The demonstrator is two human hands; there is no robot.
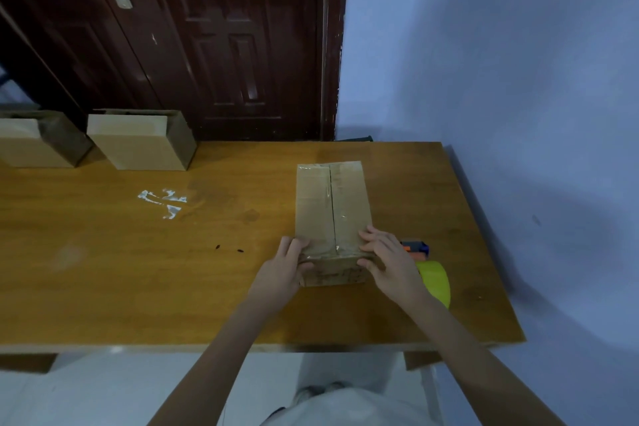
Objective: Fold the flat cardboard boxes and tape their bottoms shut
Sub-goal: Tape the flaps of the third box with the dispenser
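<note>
Box: the taped cardboard box (pixel 332 218) is lying on the wooden table (pixel 138 270), its taped seam facing up.
Left hand (pixel 283 270): gripping the box's near left corner.
Right hand (pixel 387 263): gripping the near right corner.
Beside it: a yellow tape roll (pixel 436 280) is sitting just right.
Far left: 2 folded boxes (pixel 138 145) are standing.

One view only, head-mounted: the table (pixel 138 252) is viewed from above at close range, facing forward and down toward door (pixel 207 45) and wall (pixel 501 62).
</note>
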